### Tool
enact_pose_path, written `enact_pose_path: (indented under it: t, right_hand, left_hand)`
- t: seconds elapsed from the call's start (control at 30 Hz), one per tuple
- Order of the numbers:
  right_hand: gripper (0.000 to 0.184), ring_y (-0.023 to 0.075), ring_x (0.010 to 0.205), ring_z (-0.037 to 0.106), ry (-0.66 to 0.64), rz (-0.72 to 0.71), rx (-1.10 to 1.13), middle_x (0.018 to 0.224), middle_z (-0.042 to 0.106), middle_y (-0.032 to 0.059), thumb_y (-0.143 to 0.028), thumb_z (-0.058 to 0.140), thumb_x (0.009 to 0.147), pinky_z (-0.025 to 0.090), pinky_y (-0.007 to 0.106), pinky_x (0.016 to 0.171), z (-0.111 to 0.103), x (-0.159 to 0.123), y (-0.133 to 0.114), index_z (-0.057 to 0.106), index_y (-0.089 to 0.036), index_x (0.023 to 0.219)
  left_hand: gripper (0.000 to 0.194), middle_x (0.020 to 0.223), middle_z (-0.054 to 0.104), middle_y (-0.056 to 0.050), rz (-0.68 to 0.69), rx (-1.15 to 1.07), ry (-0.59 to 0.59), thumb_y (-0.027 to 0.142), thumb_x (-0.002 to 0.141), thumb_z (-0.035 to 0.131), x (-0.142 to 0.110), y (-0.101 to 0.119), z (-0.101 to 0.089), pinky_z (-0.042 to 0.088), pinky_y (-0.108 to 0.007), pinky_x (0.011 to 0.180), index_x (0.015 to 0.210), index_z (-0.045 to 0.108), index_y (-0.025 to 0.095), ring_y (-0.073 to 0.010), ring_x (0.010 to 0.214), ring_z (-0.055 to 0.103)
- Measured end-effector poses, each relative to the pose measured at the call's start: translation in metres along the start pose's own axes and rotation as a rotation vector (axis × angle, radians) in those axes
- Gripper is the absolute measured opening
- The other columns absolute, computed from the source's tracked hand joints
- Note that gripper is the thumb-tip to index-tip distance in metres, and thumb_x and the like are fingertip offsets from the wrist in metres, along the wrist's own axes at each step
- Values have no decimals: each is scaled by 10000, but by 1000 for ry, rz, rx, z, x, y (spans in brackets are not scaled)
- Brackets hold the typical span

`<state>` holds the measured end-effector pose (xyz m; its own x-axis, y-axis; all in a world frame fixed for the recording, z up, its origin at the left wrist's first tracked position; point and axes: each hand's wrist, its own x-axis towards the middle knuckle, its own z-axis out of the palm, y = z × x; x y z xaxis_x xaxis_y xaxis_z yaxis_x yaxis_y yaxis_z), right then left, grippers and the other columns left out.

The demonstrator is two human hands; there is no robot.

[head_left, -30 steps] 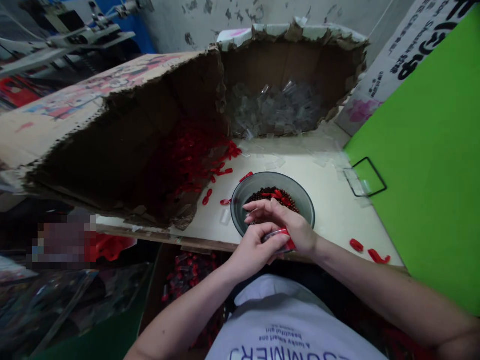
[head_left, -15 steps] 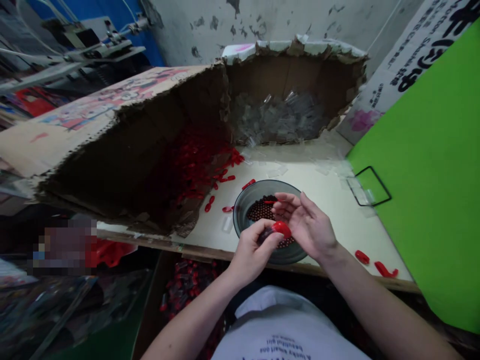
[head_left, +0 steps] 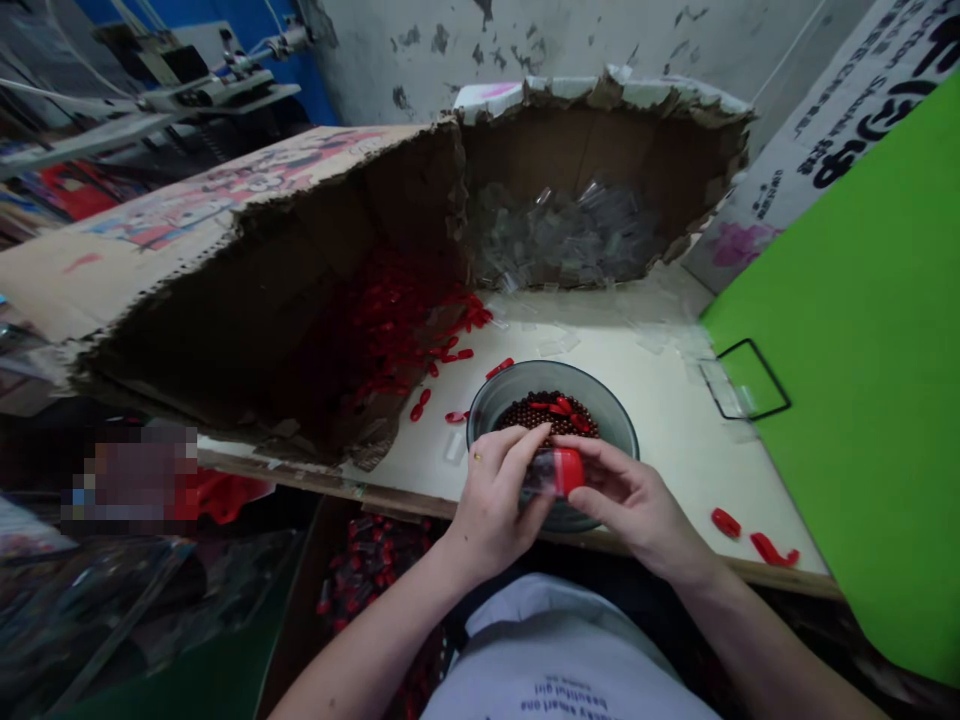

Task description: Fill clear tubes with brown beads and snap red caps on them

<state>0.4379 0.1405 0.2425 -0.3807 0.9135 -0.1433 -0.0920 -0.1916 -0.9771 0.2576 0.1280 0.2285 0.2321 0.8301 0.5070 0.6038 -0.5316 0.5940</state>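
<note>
My left hand (head_left: 496, 495) is closed around the clear body of a small plastic container with a red cap (head_left: 570, 470). On the cap side, the fingers and thumb of my right hand (head_left: 645, 505) grip the red end. Both hands are over the near part of a grey-green bowl (head_left: 621, 415). Inside the bowl lie many small brown beads (head_left: 517, 412) with several red pieces (head_left: 562, 405) on top. What the container holds is blurred and partly covered by my fingers.
A torn cardboard box (head_left: 180, 270) holds red caps (head_left: 390, 310); another compartment holds clear plastic pieces (head_left: 577, 235). Red parts (head_left: 726, 522) lie at the table's right front. Below the edge, a box holds red-capped containers (head_left: 367, 560). A green panel (head_left: 862, 350) stands right.
My right hand has come down from above the bowl and closed on the red cap. My left hand has turned the container sideways. The red pieces in the bowl are now uncovered.
</note>
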Motion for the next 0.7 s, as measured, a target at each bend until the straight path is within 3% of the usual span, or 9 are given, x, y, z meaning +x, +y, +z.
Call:
enact_pose_path:
  t: [0.27, 0.43, 0.5, 0.6, 0.7]
  right_hand:
    - [448, 210, 1064, 626, 4, -22, -98, 1281, 605, 49, -299, 668, 832, 541, 371, 920, 3, -4, 0, 579, -301, 1271]
    - [466, 209, 1181, 545, 52, -157, -465, 1334, 554, 42, -284, 580, 892, 460, 359, 1009, 6, -7, 9, 505, -314, 1351]
    - [463, 212, 1157, 557, 35, -162, -559, 1299, 576, 64, -282, 550, 905, 458, 365, 1000, 11, -6, 21, 495, -278, 1365]
    - [524, 190, 928, 643, -87, -83, -580, 1156, 645, 85, -283, 566, 885, 535, 349, 859, 21, -4, 44, 457, -230, 1395]
    - [652, 153, 716, 648, -177, -21, -564, 1059, 673, 81, -265, 581, 857, 565, 338, 750, 20, 0, 60, 340, -215, 1462]
  left_hand:
    - [551, 1125, 572, -117, 51, 59, -77, 198, 879, 554, -5, -2, -10, 415, -359, 899, 1395, 362, 191, -217, 1034, 525]
    - [596, 1110, 576, -127, 75, 107, -80, 143, 893, 501, -16, -8, 0, 444, -361, 869, 1450, 291, 183, -225, 1003, 522]
    - [597, 1109, 577, -126, 26, 117, -127, 146, 897, 488, -28, -15, 6, 461, -361, 856, 1456, 282, 194, -227, 993, 526]
    - [545, 1122, 582, -111, -96, 111, -217, 167, 898, 492, -59, -34, 10, 477, -348, 861, 1420, 347, 223, -218, 1011, 537]
    - [459, 1152, 575, -108, -275, 173, -167, 182, 895, 477, -104, -63, -1, 472, -366, 902, 1350, 429, 229, -224, 1052, 541]
